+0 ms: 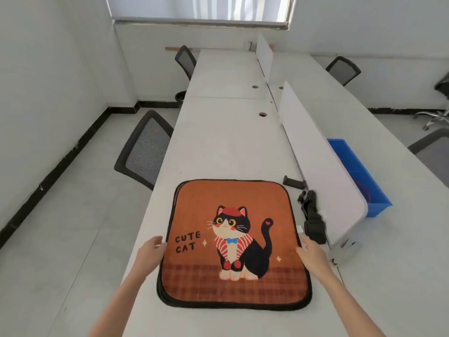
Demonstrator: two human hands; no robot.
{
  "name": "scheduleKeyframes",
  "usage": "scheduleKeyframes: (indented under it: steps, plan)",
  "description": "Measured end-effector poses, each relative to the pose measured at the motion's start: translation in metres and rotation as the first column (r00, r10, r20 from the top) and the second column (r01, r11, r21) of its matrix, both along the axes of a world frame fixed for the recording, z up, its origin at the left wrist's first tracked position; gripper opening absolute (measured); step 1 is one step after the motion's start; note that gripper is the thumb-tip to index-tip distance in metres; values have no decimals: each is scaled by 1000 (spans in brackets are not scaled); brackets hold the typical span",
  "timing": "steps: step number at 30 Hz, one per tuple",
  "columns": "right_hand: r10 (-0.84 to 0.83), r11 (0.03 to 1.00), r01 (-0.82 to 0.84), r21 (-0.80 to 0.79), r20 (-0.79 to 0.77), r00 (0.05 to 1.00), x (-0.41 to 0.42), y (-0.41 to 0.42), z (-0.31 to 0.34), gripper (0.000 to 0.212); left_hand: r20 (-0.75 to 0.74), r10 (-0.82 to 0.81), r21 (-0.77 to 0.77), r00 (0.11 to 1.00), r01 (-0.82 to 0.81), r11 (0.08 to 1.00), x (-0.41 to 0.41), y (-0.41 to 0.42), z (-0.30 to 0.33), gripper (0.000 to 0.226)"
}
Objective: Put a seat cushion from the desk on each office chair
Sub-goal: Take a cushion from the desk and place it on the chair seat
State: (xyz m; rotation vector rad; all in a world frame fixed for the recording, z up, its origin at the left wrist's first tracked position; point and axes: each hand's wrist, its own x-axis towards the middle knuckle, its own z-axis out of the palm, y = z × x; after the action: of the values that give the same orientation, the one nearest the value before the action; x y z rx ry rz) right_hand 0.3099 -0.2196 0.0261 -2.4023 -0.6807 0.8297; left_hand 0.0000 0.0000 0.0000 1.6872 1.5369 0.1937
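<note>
desk (226, 147): carrying the cushion stack at its near end
cushion stack (233, 244): several layers lying together; risking lifting more than one
left hand (149, 254): grip loose, fingers touching the left edge
right hand (313, 257): grip open, fingers resting on the right edge
nearest chair (145, 149): waiting bare, left of desk

The top seat cushion (234, 242) is burnt orange with a black border; printed on it are a black-and-white cat in a red beret, a blue bow tie and a red-and-white striped shawl, black letters reading "CUTE CAT", and a darker brown plaid band along its near part. The table (218, 147) is plain white, as is the divider panel (315, 152). The near chair (145, 149) on the left has a black frame with grey mesh. The bin (359, 176) at right is bright blue. The floor (60, 227) is pale grey tile with a black skirting.
</note>
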Motion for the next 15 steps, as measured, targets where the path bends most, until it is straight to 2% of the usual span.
scheduleKeyframes:
  steps: [2,4,7,10,13,15]
  plan:
    - [3,999,-1,-34,65,998,3,8,-19,30,-71,31,-55,997,-35,998,15,0,-3,47]
    - [-27,991,38,-129,79,997,6,9,-43,40,-107,27,-87,994,-36,996,22,-2,-12,40]
    - [-77,969,115,-219,173,982,-9,10,-45,57,-177,23,-36,984,-30,999,18,-9,-31,28]
    - [-103,954,164,-249,241,965,-14,15,-38,49,-217,46,53,975,-35,998,22,-14,-24,31]
    - [-113,960,188,-208,328,938,-16,19,-40,48,-150,102,137,983,-81,987,29,-22,-17,40]
    - [-140,975,184,-123,303,943,-13,22,-39,43,-71,108,180,992,-94,979,36,-22,-11,36]
